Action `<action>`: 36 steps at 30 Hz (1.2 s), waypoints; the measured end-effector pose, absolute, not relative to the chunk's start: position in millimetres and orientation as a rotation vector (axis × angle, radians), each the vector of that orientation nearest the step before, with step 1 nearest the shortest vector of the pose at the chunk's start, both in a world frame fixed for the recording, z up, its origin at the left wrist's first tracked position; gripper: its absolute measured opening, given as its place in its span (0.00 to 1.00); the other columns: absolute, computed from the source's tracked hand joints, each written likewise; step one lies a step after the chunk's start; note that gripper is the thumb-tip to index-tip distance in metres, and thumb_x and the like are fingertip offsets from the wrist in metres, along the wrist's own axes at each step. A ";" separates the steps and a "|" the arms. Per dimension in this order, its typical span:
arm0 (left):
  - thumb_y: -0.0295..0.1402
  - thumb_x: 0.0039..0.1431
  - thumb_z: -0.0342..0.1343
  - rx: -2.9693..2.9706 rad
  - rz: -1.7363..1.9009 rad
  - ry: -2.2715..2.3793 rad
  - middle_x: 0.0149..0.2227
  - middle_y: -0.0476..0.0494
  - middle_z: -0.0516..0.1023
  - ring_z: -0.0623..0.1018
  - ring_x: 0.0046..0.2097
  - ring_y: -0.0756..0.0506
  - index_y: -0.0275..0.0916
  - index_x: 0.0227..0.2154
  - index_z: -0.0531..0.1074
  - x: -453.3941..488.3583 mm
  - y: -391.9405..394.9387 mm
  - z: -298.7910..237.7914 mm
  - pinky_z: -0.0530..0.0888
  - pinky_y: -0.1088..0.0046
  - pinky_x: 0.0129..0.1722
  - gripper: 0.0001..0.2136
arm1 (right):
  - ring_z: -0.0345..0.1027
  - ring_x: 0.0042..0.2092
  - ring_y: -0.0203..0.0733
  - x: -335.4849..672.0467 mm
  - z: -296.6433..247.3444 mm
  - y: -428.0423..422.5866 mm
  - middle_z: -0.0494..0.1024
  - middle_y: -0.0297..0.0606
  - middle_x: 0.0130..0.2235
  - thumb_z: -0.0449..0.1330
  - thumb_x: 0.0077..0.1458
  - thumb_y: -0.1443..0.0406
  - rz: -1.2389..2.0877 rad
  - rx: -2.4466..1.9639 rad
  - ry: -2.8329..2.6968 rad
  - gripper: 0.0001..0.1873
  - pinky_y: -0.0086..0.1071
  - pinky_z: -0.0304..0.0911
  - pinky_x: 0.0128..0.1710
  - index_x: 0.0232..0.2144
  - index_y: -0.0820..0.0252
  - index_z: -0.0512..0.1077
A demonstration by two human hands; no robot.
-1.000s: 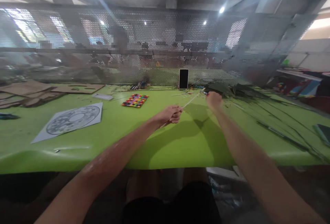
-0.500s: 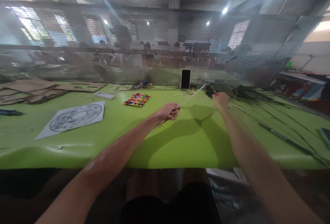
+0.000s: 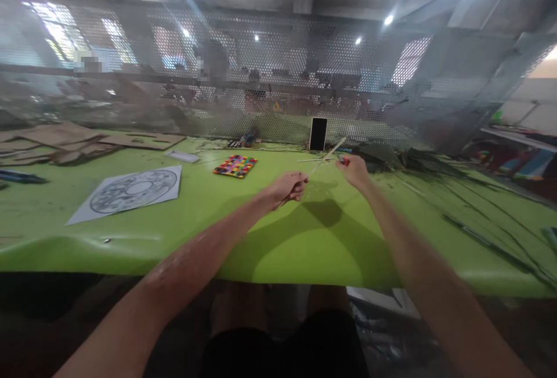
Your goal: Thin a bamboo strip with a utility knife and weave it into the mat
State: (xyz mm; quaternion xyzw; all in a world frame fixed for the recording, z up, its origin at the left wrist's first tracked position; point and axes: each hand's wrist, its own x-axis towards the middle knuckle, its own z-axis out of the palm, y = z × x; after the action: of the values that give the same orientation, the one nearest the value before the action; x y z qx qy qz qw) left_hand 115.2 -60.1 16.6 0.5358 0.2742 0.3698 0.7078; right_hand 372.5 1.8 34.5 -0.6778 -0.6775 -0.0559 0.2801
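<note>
My left hand is closed around the lower end of a thin pale strip, which slants up and away to the right. To its right, my right hand is closed on a small red-handled tool, held close beside the strip. The tool's working end is too small and blurred to make out, and I cannot tell whether it touches the strip. Tiny pale specks show above the green tabletop between the hands.
A phone stands upright by the perforated screen. Left lie a colourful woven square, a sheet with a ring drawing and cardboard pieces. Dark leaves and long thin stems lie on the right.
My right hand has moved left, toward my left hand and the strip. My left hand keeps its grip on the strip. The whole view has shifted slightly.
</note>
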 end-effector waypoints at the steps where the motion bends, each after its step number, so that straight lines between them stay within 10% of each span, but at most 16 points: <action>1: 0.27 0.74 0.46 1.185 0.833 0.610 0.19 0.58 0.59 0.59 0.16 0.57 0.36 0.31 0.66 115.7 -61.1 16.8 0.62 0.81 0.19 0.12 | 0.68 0.32 0.36 362.1 30.9 0.3 0.73 0.29 0.29 0.62 0.66 0.55 -0.155 -1.810 -1.862 0.17 0.33 0.65 0.36 0.30 0.61 0.72; 19: 0.28 0.75 0.45 1.127 0.930 0.550 0.19 0.58 0.59 0.59 0.16 0.55 0.37 0.31 0.67 118.1 -65.6 18.0 0.65 0.80 0.20 0.13 | 0.75 0.44 0.49 297.6 29.3 -36.4 0.83 0.51 0.41 0.54 0.63 0.70 -0.381 -1.910 -2.031 0.14 0.35 0.59 0.43 0.41 0.64 0.80; 36: 0.28 0.75 0.45 1.080 0.928 0.618 0.18 0.60 0.56 0.56 0.16 0.56 0.37 0.30 0.65 125.6 -73.0 21.5 0.61 0.82 0.19 0.13 | 0.74 0.45 0.52 308.1 25.9 -25.7 0.83 0.51 0.41 0.54 0.63 0.70 -0.426 -1.999 -2.020 0.15 0.38 0.59 0.46 0.42 0.64 0.81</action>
State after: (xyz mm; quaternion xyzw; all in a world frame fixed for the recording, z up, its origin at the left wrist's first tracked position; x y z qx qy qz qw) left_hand 125.6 -73.0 21.5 0.4872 0.2789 0.4186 0.7138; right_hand 308.1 -25.7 25.9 -0.6894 -0.6966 -0.1468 0.1336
